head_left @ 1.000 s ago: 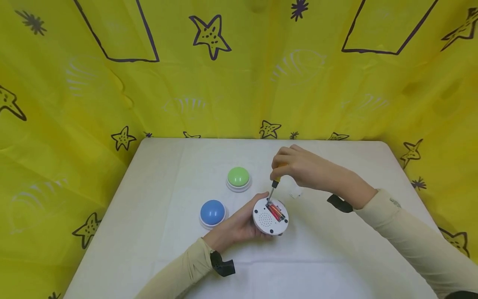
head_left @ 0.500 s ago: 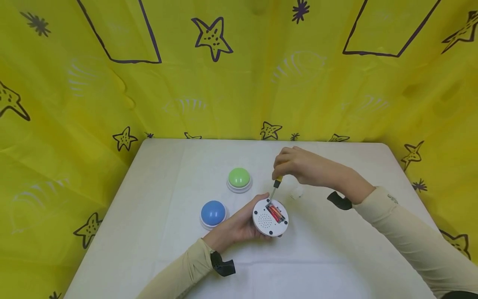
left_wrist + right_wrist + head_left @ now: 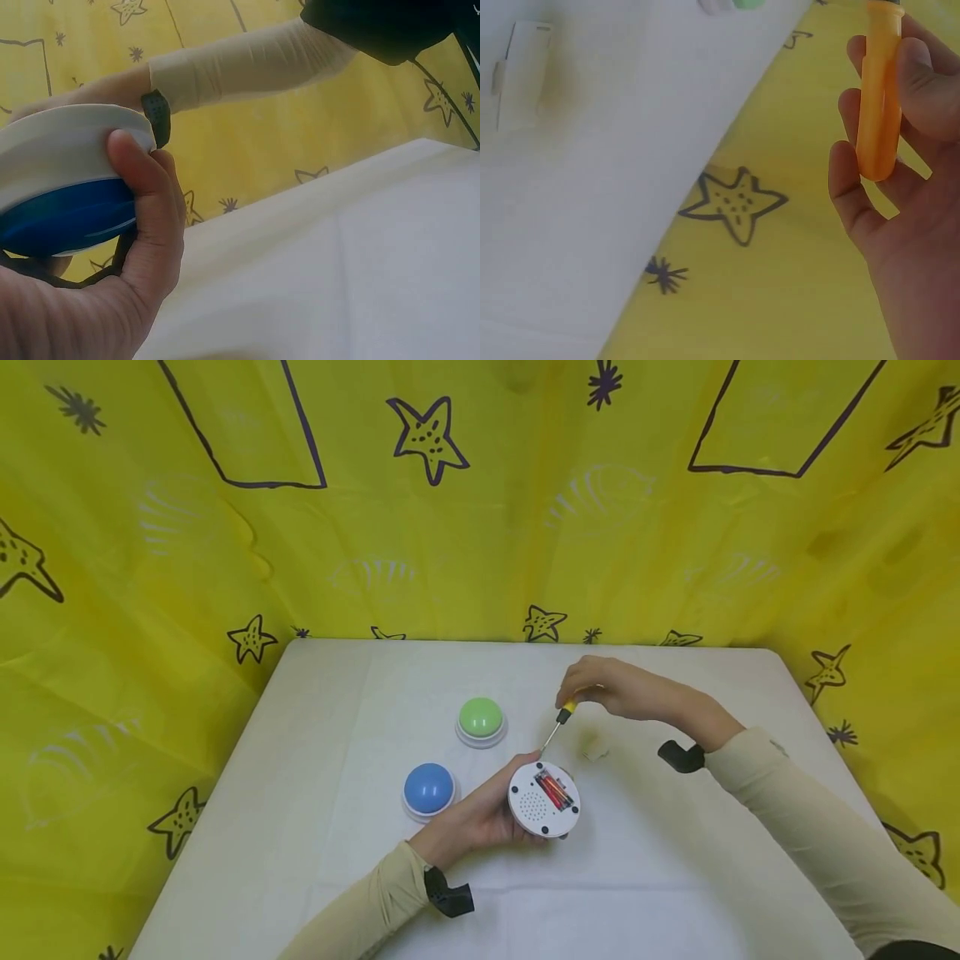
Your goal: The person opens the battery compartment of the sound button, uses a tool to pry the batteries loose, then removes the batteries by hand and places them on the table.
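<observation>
My left hand [image 3: 491, 814] grips a round push-button buzzer [image 3: 534, 806] by its rim, underside facing up. Two red batteries [image 3: 554, 791] lie in its uncovered compartment. In the left wrist view the buzzer's blue dome [image 3: 71, 214] points down, and the thumb presses the side of the white base. My right hand [image 3: 618, 687] holds a screwdriver [image 3: 556, 725], thumb and fingers around its yellow-orange handle [image 3: 881, 97]. The shaft slants down, its tip by the buzzer's upper edge, close to my left thumb.
A green-domed buzzer [image 3: 480, 718] and another blue-domed one [image 3: 428, 789] stand dome up on the white table [image 3: 360, 710], left of the hands. A small white battery cover [image 3: 525, 79] lies on the table below my right hand. Behind hangs a yellow curtain [image 3: 480, 543] with starfish drawings.
My right hand has moved slightly right, and the screwdriver's tip has come away from the screw spot beside the batteries to the buzzer's upper edge. My left hand keeps its hold.
</observation>
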Tool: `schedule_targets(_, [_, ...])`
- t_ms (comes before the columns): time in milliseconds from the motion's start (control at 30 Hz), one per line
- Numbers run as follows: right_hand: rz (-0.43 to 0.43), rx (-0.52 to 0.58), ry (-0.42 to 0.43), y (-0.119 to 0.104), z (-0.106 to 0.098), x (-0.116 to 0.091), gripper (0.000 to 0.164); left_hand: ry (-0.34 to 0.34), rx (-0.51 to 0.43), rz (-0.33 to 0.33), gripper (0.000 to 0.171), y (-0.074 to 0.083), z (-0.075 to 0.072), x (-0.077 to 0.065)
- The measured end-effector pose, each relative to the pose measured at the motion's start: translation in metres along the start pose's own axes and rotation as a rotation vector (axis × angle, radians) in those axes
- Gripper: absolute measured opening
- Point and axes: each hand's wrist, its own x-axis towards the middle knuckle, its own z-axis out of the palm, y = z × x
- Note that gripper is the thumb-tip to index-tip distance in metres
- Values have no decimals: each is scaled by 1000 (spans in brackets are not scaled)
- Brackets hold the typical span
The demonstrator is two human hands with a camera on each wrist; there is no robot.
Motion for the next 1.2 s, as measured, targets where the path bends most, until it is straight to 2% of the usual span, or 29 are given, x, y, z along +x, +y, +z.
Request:
schedule_targets(233, [175,152,31,27,4,-5,24,6,-9,-5,70,-2,-1,0])
schedule_targets(467, [312,216,93,51,10,-11,23,0,-11,-11,71,-3,-1,0])
schedule_targets(767, [416,236,215,87,30,-14,21,-11,-19,-10,68,-4,-1,1])
schedule_targets(900, [436,242,259,99,40,-18,21,-13,-14,-5,67,-5,-1,1])
schedule_targets(1200, [504,215,291,119,61,-27,25,-12,-32,4,65,-5,-1,1])
